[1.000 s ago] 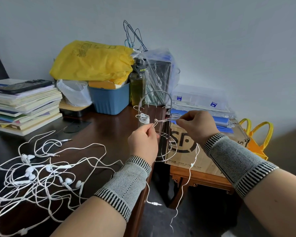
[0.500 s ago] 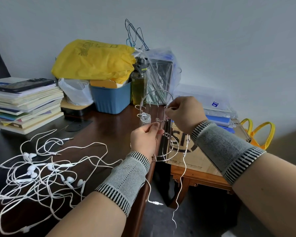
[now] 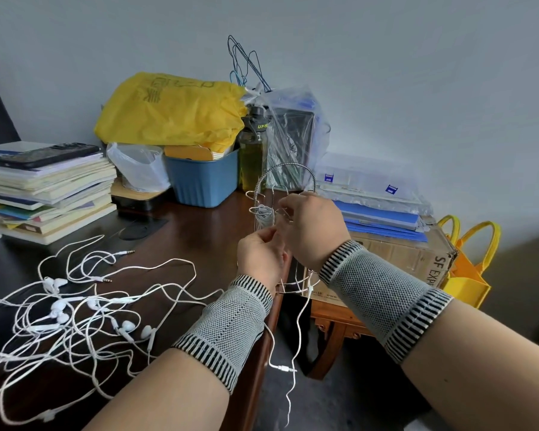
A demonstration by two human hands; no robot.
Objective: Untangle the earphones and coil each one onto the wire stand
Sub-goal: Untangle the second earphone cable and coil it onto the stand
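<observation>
Table (image 3: pixel 199 231) of dark wood carries everything here. At its far edge stand a stack of books (image 3: pixel 50 194), a yellow bag (image 3: pixel 171 110) on a blue bin (image 3: pixel 203 181) and a green bottle (image 3: pixel 252 150). Toward the left near corner lies the tangled pile of white earphones (image 3: pixel 75 309), many cords crossing each other, not yet separated.

At the right edge stands the wire stand (image 3: pixel 288 185), with one coil of cable (image 3: pixel 263 214) already wound on a hook. Both hands work close together in front of it. The left hand (image 3: pixel 260 256) pinches a thin white cord between thumb and fingertips. The right hand (image 3: pixel 311 228) has its fingers curled at the stand and seems to grip the same cord, though the exact hold is hidden.

The free end of the cord (image 3: pixel 296 337) hangs down past the table edge with its plug. I think the risk is this: the stand looks light and sits at the very edge, so a strong pull could tip it off, and the loose tail could catch.
</observation>
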